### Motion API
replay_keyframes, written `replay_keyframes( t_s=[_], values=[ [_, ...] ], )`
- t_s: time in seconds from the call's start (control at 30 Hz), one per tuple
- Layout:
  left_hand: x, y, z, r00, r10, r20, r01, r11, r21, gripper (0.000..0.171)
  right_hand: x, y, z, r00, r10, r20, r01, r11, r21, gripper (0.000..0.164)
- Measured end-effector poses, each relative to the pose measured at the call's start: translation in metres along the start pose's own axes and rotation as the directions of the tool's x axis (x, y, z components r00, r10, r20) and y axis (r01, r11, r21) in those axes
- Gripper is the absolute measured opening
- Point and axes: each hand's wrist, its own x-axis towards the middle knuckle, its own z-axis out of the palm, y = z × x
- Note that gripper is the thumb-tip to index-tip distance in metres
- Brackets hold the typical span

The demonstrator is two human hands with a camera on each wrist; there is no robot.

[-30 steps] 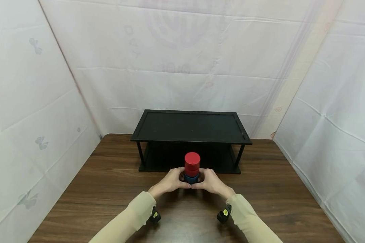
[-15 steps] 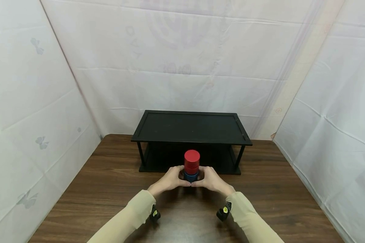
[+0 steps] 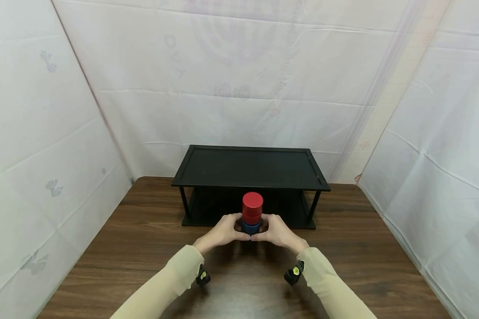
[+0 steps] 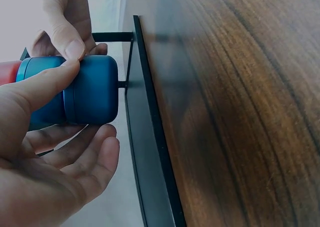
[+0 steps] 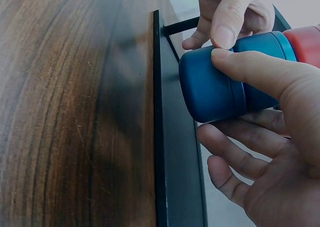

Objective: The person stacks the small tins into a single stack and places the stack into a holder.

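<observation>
A stack of round tins, red tin (image 3: 252,205) on a blue tin (image 3: 250,228), is held off the wooden table (image 3: 143,248) just in front of the black two-level shelf (image 3: 249,168). My left hand (image 3: 225,231) grips the blue tin from the left and my right hand (image 3: 278,232) from the right, thumbs meeting at the front. In the left wrist view my thumb (image 4: 45,84) lies across the blue tin (image 4: 87,97), fingers curled beneath. The right wrist view shows my right thumb (image 5: 260,69) on the blue tin (image 5: 215,89), its base above the shelf's lower edge (image 5: 172,152).
The shelf's top (image 3: 247,166) is bare and its lower level is in shadow. White sheets (image 3: 44,133) wall in the table on the left, back and right. Small black cameras (image 3: 202,277) sit on both wrists.
Both hands have carried the stack slightly up and away from me, toward the shelf front. The grip on the blue tin is unchanged.
</observation>
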Motion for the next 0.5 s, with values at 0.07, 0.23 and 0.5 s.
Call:
replay_keyframes(
  t_s=[0.07,0.23,0.5],
  values=[
    [0.0011,0.0007,-0.0013,1.0,0.0,-0.003,0.0,1.0,0.006,0.053,0.0014,-0.0004,-0.0013,1.0,0.001,-0.004,-0.001,1.0,0.0,0.045],
    [0.004,0.0021,-0.0045,1.0,-0.008,-0.01,0.008,1.0,0.013,0.053,0.0043,-0.0019,-0.0047,1.0,-0.007,-0.012,0.007,1.0,-0.003,0.044],
    [0.0058,0.0038,-0.0099,1.0,-0.009,-0.011,0.009,1.0,0.017,0.057,0.0067,-0.0039,-0.0084,1.0,0.003,-0.007,-0.003,1.0,-0.006,0.044]
  ],
)
